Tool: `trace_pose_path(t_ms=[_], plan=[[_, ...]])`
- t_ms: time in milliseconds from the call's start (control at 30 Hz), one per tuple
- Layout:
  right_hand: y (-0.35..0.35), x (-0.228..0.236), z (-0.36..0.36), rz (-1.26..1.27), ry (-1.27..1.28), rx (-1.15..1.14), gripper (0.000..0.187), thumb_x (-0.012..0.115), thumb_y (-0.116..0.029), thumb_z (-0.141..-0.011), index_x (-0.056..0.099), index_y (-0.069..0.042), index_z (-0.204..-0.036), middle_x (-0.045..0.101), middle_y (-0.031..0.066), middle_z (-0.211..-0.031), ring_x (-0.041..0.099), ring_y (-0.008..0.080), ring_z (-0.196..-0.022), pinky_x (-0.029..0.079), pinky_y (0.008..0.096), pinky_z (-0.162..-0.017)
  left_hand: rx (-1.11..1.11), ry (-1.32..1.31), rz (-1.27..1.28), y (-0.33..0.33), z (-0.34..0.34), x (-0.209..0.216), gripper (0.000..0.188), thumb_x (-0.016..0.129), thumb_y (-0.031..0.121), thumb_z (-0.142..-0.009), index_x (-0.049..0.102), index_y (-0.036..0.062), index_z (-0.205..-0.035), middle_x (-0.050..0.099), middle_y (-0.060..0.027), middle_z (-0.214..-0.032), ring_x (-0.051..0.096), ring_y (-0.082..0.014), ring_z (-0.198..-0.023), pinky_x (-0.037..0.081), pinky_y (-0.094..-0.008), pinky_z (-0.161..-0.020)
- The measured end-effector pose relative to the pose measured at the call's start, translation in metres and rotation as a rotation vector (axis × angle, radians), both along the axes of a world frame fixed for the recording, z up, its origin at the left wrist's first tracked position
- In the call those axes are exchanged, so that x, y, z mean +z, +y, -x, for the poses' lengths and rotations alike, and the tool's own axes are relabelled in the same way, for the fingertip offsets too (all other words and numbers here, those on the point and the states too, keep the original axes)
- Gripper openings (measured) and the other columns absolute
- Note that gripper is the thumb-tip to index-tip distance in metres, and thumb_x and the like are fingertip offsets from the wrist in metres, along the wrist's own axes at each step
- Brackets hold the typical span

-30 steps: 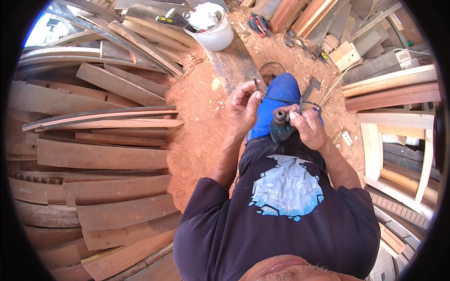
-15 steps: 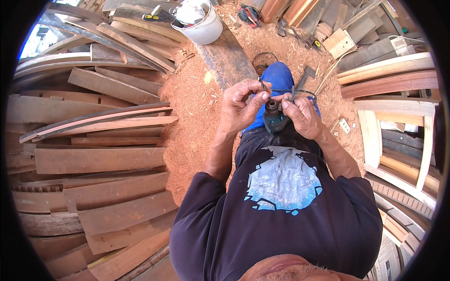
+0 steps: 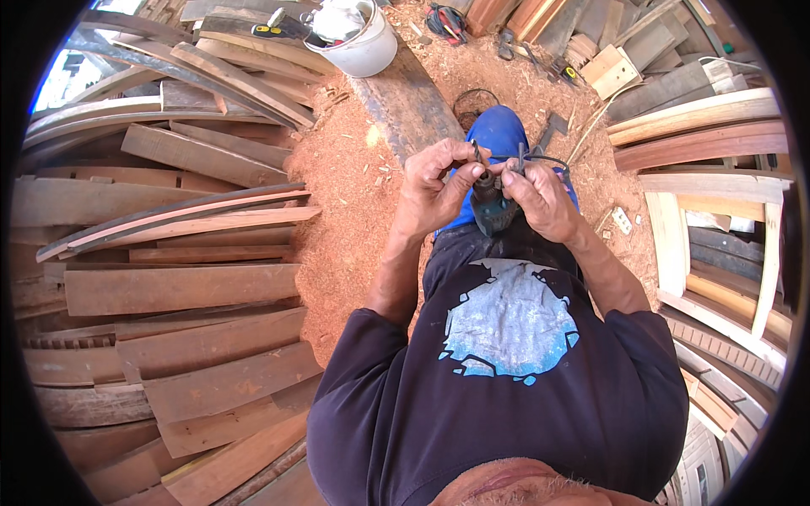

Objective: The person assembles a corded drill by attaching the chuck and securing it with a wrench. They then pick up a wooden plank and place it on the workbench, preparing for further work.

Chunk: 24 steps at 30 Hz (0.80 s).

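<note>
A dark green power drill rests in my lap between my thighs, its dark chuck facing away from me. My left hand is closed in a pinch on a dark drill bit just beyond the chuck. Whether the bit's lower end sits inside the chuck is hidden by my fingers. On the chuck's right side my right hand pinches a thin dark metal rod that looks like a chuck key. Its lower end is behind my fingers. A black cord runs past my right hand.
Stacked boards line my left side. A plank with a white bucket on it lies ahead on the sawdust floor. A wooden frame and curved timbers stand to my right. Hand tools lie far ahead.
My right hand and the chuck key have shifted slightly left, closer to the chuck. The drill has tilted a little. My left hand keeps its pinch on the drill bit.
</note>
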State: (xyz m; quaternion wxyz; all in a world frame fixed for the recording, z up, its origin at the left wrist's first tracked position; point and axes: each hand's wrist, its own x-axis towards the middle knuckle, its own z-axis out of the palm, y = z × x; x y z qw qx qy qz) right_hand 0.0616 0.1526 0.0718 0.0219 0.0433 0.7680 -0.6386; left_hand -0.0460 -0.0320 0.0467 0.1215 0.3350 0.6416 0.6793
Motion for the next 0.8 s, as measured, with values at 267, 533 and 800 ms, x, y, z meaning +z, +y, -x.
trace_pose_path(t_ms=[267,533,800], plan=[[0.002,0.032,0.0,-0.344,0.157,-0.176,0.038,0.068,-0.024,-0.096,0.065,0.002,-0.124,0.066,0.0197,-0.12,0.069,0.033,-0.095,0.054,0.0423,-0.088,0.029,-0.005,0.032,-0.001,0.007,-0.009,0.007,0.072,-0.001,-0.092,0.07,-0.0014,-0.098,0.074,-0.0118,-0.091,0.073,-0.0197,-0.083,0.058,-0.0316,-0.073],[0.026,0.041,0.01,-1.043,0.579,0.11,0.045,0.07,-0.01,-0.081,0.07,-0.007,-0.126,0.062,0.0174,-0.123,0.058,0.0334,-0.112,0.046,0.0473,-0.102,0.035,0.009,0.005,0.001,0.006,-0.012,0.007,0.073,0.001,-0.093,0.071,-0.0009,-0.1,0.074,-0.0108,-0.093,0.072,-0.0175,-0.083,0.058,-0.0303,-0.073],[0.036,0.03,0.013,-0.879,0.257,0.343,0.019,0.069,-0.017,-0.093,0.076,-0.004,-0.104,0.071,0.0057,-0.089,0.065,0.0223,-0.083,0.052,0.0388,-0.084,0.05,0.052,0.034,-0.005,0.005,-0.013,0.006,0.072,0.002,-0.095,0.069,-0.0026,-0.098,0.074,-0.0125,-0.096,0.073,-0.0183,-0.089,0.059,-0.0308,-0.078]])
